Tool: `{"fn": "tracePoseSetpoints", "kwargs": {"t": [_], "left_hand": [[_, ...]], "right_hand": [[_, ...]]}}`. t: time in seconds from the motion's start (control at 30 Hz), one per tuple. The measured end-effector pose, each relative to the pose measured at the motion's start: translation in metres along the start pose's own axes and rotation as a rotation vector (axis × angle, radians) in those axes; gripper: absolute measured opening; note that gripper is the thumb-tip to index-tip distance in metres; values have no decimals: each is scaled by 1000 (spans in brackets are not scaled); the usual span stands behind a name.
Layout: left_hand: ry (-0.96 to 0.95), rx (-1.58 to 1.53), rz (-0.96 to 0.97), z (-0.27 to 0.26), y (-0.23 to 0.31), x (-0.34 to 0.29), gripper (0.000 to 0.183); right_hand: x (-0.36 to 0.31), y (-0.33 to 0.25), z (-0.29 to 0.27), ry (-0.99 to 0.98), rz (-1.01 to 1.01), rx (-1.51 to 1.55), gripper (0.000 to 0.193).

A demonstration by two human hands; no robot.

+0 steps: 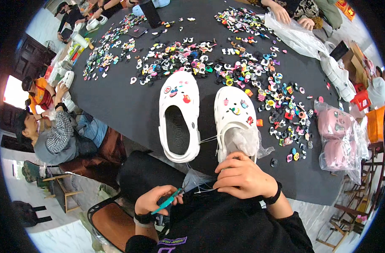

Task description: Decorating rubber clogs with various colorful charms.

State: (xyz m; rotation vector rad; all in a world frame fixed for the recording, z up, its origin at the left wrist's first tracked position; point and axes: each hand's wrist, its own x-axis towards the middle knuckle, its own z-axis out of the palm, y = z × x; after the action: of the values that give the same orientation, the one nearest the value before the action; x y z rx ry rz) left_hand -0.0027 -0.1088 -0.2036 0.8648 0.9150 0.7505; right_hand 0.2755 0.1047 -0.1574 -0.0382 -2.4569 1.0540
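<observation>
Two white clogs stand side by side on the dark table, a left clog (193, 90) and a right clog (226, 95), both with small colourful charms on their toes. A thin string joins them. Crumpled clear plastic (241, 140) fills the right clog's opening. My right hand (243, 175) is closed at that clog's heel, with a thin pale string (206, 191) running into it. My left hand (155, 200) grips small teal-handled snips (167, 201), their tips near the string and a piece of clear film (196, 179); the blades are partly hidden.
Loose shoe charms (175, 61) spread over the table (116, 99) beyond the clogs and to the right. Bagged pink clogs (336, 135) lie at the right edge. Across the table, another person's hands (281, 13) handle a clear bag (291, 36). More people sit at left.
</observation>
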Motion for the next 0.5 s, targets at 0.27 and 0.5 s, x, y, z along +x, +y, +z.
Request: {"fn": "tracePoseSetpoints", "kwargs": {"t": [0.27, 0.5], "left_hand": [[-79, 31, 24, 11, 15, 26, 93], [-141, 95, 44, 3, 27, 40, 93]], "right_hand": [[-2, 2, 0, -54, -56, -49, 20], [-5, 4, -3, -32, -75, 19, 15]]}}
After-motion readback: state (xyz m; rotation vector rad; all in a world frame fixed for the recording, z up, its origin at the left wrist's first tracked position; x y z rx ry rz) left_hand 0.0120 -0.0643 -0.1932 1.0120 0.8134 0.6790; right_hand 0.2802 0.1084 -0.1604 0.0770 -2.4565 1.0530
